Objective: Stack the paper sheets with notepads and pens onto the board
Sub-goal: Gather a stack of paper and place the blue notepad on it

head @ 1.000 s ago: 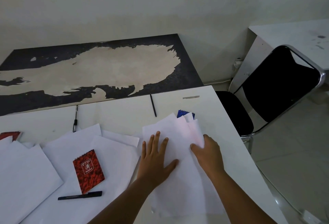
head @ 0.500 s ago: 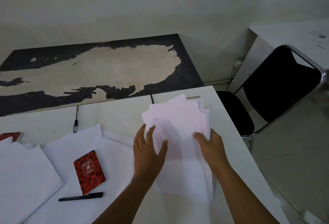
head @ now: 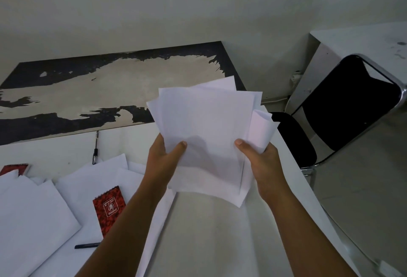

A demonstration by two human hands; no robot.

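White sheets (head: pixel 207 135), loosely fanned, are held above the table (head: pixel 209 237): left hand (head: pixel 161 162) and right hand (head: pixel 262 162) each pinch a lower corner, thumbs on top. Beyond them lies the worn board (head: pixel 88 98); a red notepad (head: pixel 109 209) and pen (head: pixel 87 246) wait near left. Carrying seems underway; next, squaring the stack and lowering it flat on the board.

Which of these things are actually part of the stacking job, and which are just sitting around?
Part of the job:
- bundle of sheets, held by left hand and right hand
- loose sheets on the table
- red notepad, second red notepad
- black pen, far pen
- worn board

Just lying about:
- black chair
- side desk
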